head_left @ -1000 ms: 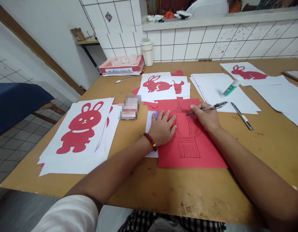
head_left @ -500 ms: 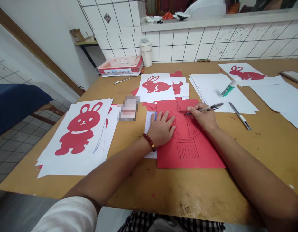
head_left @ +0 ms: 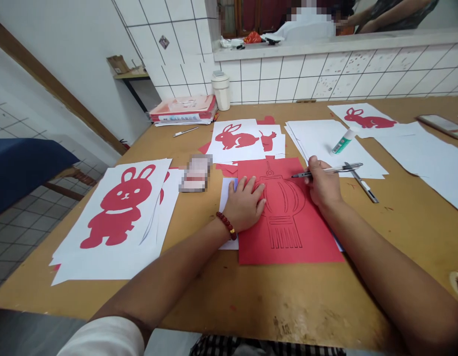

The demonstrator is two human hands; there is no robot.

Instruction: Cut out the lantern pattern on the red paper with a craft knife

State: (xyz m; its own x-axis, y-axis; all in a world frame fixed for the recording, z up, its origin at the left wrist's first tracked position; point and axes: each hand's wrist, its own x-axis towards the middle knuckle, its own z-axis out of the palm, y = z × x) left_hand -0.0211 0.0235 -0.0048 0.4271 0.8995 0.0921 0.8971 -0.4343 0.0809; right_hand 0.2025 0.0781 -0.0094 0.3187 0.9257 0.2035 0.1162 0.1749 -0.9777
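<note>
Head | left fingers [head_left: 249, 185] spread, partly hiding lantern outline [head_left: 284, 198] | right fingers [head_left: 313, 166] pinching pen [head_left: 340, 169]

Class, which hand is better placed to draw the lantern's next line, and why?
Likely the right hand: it holds the pen over the red paper, while the left hand rests spread on it.

Decent room at the near edge of the bench [head_left: 251, 296], tho hemmed in by left forearm [head_left: 169, 269], right forearm [head_left: 392, 267] and red sheet [head_left: 284, 210].
</note>
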